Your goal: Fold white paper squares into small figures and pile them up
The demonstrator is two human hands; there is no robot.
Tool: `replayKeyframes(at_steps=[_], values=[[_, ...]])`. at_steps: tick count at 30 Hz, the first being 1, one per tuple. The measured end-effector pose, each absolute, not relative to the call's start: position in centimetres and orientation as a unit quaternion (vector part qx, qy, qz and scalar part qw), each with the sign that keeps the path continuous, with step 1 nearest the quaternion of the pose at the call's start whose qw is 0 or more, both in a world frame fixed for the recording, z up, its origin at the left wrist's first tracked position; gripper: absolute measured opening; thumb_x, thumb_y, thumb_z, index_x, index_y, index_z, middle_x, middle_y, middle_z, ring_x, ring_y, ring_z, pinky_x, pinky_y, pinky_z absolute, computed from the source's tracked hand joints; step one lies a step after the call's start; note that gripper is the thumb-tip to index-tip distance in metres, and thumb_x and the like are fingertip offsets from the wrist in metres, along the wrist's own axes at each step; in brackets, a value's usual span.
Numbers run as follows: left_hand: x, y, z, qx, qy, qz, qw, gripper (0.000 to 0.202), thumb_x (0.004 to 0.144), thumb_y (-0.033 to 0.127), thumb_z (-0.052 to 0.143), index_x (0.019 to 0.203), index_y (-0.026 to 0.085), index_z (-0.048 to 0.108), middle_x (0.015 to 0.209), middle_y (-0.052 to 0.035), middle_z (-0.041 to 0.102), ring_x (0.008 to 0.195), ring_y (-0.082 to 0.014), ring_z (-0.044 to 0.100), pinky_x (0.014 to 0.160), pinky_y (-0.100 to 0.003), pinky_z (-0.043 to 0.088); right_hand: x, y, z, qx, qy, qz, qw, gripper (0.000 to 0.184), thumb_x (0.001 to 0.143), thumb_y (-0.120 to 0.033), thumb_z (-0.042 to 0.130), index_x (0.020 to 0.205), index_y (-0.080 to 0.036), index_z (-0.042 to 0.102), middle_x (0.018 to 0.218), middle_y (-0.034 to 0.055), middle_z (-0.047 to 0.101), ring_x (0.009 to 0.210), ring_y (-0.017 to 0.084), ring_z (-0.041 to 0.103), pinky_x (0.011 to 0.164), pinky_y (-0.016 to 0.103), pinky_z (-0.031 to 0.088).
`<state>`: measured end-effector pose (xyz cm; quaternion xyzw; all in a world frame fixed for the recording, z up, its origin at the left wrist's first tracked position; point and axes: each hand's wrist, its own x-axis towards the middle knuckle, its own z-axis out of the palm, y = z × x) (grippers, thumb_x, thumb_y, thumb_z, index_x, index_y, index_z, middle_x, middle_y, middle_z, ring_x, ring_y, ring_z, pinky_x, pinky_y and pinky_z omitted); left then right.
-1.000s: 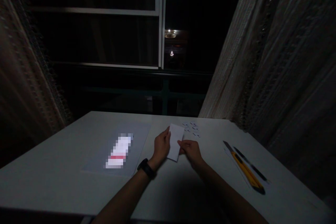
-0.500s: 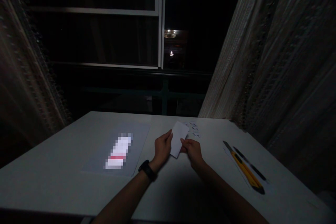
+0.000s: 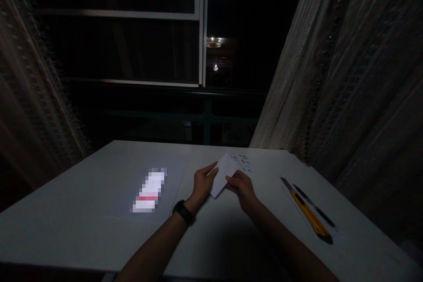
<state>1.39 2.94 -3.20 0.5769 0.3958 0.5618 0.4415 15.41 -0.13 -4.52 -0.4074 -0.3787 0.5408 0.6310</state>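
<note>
A small folded piece of white paper (image 3: 224,174) is held between my two hands over the middle of the table. My left hand (image 3: 203,183) pinches its left edge, thumb on top; a dark watch (image 3: 183,212) sits on that wrist. On the paper's right edge, my right hand (image 3: 241,188) has its thumb on top and its fingers curled beneath. Just beyond the paper, several small dark-marked bits (image 3: 245,162) lie on the table, some partly hidden behind it.
A white sheet (image 3: 180,172) lies on the table (image 3: 76,202) at left, with a lit, pixelated rectangle (image 3: 150,189) on it. At right rest a yellow utility knife (image 3: 310,216) and a dark pen (image 3: 313,206). Curtains (image 3: 291,79) and a dark window stand behind.
The paper has turned slightly in my hands and tilted, its lower tip shifting left. Both hands have moved a little with it.
</note>
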Motion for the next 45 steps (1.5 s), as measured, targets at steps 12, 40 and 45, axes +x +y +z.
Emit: replayKeyframes(at_steps=[12, 40, 45], values=[[0.7, 3.2, -3.0, 0.578, 0.403, 0.518, 0.485, 0.041, 0.068, 0.034, 0.063, 0.102, 0.012, 0.063, 0.093, -0.0104, 0.067, 0.084, -0.0228, 0.063, 0.075, -0.034, 0.05, 16.3, -0.2, -3.8, -0.417, -0.395, 0.563, 0.594, 0.045, 0.052, -0.021, 0.074, 0.094, -0.015, 0.057, 0.073, 0.0049, 0.068, 0.07, 0.022, 0.064, 0.071, 0.038, 0.051], [0.4, 2.5, -2.6, 0.717, 0.366, 0.398, 0.44, 0.033, 0.072, 0.035, 0.057, 0.097, 0.015, 0.066, 0.095, -0.0083, 0.067, 0.086, -0.0219, 0.062, 0.078, -0.032, 0.046, 16.9, 0.4, -4.0, -0.484, -0.391, 0.504, 0.599, 0.033, 0.049, -0.039, 0.075, 0.056, -0.01, 0.062, 0.049, 0.004, 0.061, 0.042, 0.015, 0.053, 0.045, 0.026, 0.038], [0.3, 2.5, -2.5, 0.718, 0.362, 0.399, 0.441, 0.032, 0.072, 0.034, 0.056, 0.095, 0.014, 0.066, 0.095, -0.0083, 0.067, 0.087, -0.0217, 0.062, 0.079, -0.032, 0.046, 16.7, 0.3, -3.7, -0.492, -0.385, 0.499, 0.601, 0.032, 0.046, -0.039, 0.076, 0.054, -0.011, 0.062, 0.047, 0.0032, 0.06, 0.04, 0.015, 0.052, 0.044, 0.026, 0.037]])
